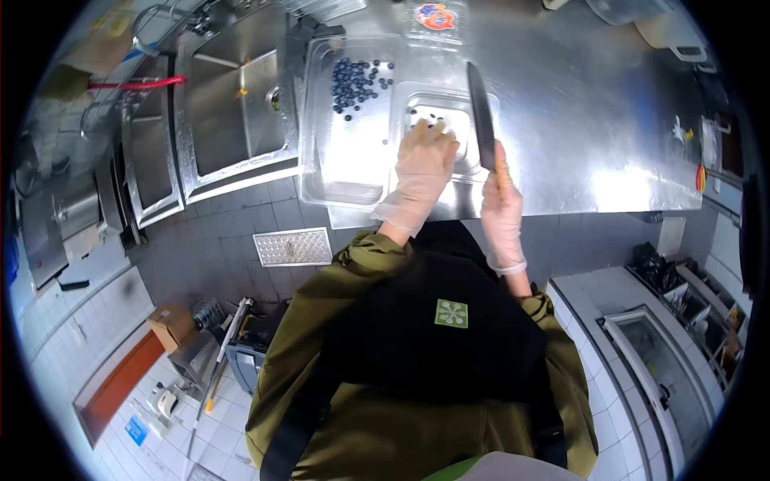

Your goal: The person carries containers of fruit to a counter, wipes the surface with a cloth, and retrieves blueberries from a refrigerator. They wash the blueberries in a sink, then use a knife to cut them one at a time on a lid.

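My left hand, in a clear glove, reaches over the near part of a small metal tray. Its fingers are bent and drawn together, hiding whatever may be between them. A few dark berries lie in the tray just beyond the fingertips. At the tray's right side, my gloved right hand grips a kitchen knife by its yellowish handle, the long blade pointing away from me. Left of the tray stands a wide, shallow clear container, with many blueberries gathered in its far part.
A clear lidded box with a colourful label sits at the back of the steel table. Sinks adjoin it on the left. A clear jug stands far right. The table's front edge runs close to my body.
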Available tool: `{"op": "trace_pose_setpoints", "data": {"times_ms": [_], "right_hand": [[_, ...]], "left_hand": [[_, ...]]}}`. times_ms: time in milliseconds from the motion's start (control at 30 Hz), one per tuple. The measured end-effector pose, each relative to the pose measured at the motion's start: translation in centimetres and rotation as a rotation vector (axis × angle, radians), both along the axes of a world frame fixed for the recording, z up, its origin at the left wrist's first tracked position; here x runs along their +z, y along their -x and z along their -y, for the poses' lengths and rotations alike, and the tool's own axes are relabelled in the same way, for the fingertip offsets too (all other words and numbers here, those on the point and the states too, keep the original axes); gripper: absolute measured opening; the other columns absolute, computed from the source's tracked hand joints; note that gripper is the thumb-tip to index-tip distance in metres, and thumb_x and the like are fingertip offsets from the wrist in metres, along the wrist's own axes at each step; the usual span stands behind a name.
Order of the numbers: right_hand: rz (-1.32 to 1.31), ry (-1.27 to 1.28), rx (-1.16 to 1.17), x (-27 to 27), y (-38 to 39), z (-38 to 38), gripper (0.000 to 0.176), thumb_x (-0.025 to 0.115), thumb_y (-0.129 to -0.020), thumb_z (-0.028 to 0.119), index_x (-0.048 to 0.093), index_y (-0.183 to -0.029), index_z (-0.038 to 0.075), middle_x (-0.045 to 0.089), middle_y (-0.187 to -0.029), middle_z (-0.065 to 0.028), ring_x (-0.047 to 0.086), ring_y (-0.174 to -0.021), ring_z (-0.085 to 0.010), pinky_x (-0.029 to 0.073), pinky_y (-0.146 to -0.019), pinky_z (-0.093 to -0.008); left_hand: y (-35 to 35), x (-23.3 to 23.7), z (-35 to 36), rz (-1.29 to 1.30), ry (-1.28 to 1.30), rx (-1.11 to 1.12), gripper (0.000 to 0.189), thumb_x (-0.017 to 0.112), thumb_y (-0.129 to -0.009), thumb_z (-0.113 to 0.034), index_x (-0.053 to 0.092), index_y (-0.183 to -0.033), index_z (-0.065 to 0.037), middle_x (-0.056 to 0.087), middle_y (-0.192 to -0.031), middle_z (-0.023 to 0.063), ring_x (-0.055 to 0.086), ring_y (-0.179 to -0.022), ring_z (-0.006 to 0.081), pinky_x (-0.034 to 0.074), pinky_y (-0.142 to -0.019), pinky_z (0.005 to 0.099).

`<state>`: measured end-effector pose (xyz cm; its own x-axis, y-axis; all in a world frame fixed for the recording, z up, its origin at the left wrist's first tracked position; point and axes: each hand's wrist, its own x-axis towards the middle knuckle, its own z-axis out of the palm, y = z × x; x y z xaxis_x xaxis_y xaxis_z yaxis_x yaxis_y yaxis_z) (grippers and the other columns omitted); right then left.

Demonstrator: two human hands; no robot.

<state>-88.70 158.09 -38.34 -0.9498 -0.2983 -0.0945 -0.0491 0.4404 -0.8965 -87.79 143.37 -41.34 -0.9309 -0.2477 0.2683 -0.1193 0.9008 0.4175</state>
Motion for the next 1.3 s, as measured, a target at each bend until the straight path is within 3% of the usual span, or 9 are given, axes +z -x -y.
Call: {"op": "trace_pose_setpoints", "data": {"times_ms": [133,233,333,467,567,767,867,967,1300], "right_hand": [[0.023,0.056,-0.006,-1.4,0.5,-1.3,0.059,0.041,-0.086,-0.007,0.032,-0.141,0.014,0.038,-0.066,0.0021,0.040,-0.062,-0.0080,0.036,-0.063,-0.0179],[0.124,0.104,-0.032,-0.2,0.6,-1.2,0.058,0.040,-0.088,-0.006,0.032,-0.141,0.014,0.037,-0.067,0.0038,0.038,-0.062,-0.0061,0.035,-0.064,-0.0164],[0.161,0.118,-0.008,-0.3,0.6,-1.2,0.057,0.040,-0.089,-0.004,0.031,-0.142,0.015,0.037,-0.067,0.0043,0.038,-0.063,-0.0048,0.034,-0.064,-0.0157],[0.192,0.133,0.008,-0.1,0.6,-0.6,0.057,0.041,-0.089,-0.004,0.031,-0.142,0.017,0.049,-0.074,0.0022,0.043,-0.066,-0.0048,0.037,-0.067,-0.0165],[0.235,0.109,0.024,0.7,0.4,-0.2,0.058,0.041,-0.089,-0.006,0.032,-0.141,0.017,0.056,-0.082,-0.0007,0.049,-0.069,-0.0067,0.040,-0.073,-0.0180],[0.060,0.072,0.175,1.4,-0.6,0.4,0.055,0.042,-0.090,-0.003,0.033,-0.141,0.015,0.045,-0.078,0.0039,0.041,-0.067,-0.0056,0.037,-0.067,-0.0164],[0.017,0.057,0.224,2.5,-1.1,1.1,0.054,0.044,-0.088,-0.005,0.036,-0.139,0.012,0.061,-0.107,-0.0108,0.058,-0.093,-0.0153,0.043,-0.084,-0.0248],[-0.213,0.125,0.175,2.7,-1.1,1.6,0.055,0.047,-0.083,-0.007,0.042,-0.135,0.010,0.058,-0.081,-0.0174,0.059,-0.068,-0.0295,0.048,-0.067,-0.0332],[-0.346,0.035,0.149,3.7,-0.9,0.8,0.054,0.048,-0.080,-0.008,0.045,-0.132,0.009,0.059,-0.081,-0.0180,0.061,-0.067,-0.0331,0.049,-0.060,-0.0361]], "left_hand": [[0.3,-0.5,3.0,-0.200,-0.233,0.032,0.012,0.060,-0.080,-0.012,0.067,-0.090,-0.010,0.066,-0.093,0.0114,0.062,-0.088,0.0287,0.050,-0.078,0.0361],[-0.2,-0.5,6.5,-0.104,-0.291,0.398,0.012,0.058,-0.080,-0.011,0.066,-0.088,-0.010,0.065,-0.092,0.0110,0.063,-0.087,0.0295,0.050,-0.076,0.0372],[-1.0,-2.6,8.9,0.495,-0.124,0.307,0.013,0.054,-0.082,-0.011,0.065,-0.088,-0.008,0.065,-0.092,0.0122,0.063,-0.085,0.0315,0.051,-0.074,0.0390],[-1.9,-6.7,9.3,0.365,-0.020,0.079,0.008,0.052,-0.078,-0.007,0.060,-0.080,-0.007,0.062,-0.081,0.0109,0.063,-0.076,0.0306,0.052,-0.067,0.0392],[-1.7,-7.1,10.6,0.420,-0.035,0.084,0.018,0.055,-0.080,-0.010,0.064,-0.095,-0.007,0.065,-0.094,0.0123,0.065,-0.078,0.0274,0.052,-0.066,0.0352],[-1.7,2.6,9.5,0.119,-1.045,0.385,0.017,0.060,-0.079,0.001,0.066,-0.094,-0.004,0.067,-0.088,0.0068,0.062,-0.080,0.0144,0.049,-0.072,0.0249],[-1.1,6.2,6.5,-0.017,-1.468,0.171,0.016,0.057,-0.083,0.001,0.064,-0.097,-0.002,0.066,-0.091,0.0061,0.062,-0.083,0.0127,0.048,-0.077,0.0231],[-0.6,6.0,4.9,-0.010,-1.678,0.136,0.019,0.059,-0.083,0.001,0.063,-0.101,-0.002,0.065,-0.094,0.0092,0.062,-0.086,0.0147,0.048,-0.079,0.0241],[-0.1,6.3,2.9,0.059,-1.926,0.147,0.022,0.057,-0.089,-0.010,0.061,-0.107,0.002,0.065,-0.097,0.0097,0.062,-0.084,0.0138,0.050,-0.081,0.0273]]}}
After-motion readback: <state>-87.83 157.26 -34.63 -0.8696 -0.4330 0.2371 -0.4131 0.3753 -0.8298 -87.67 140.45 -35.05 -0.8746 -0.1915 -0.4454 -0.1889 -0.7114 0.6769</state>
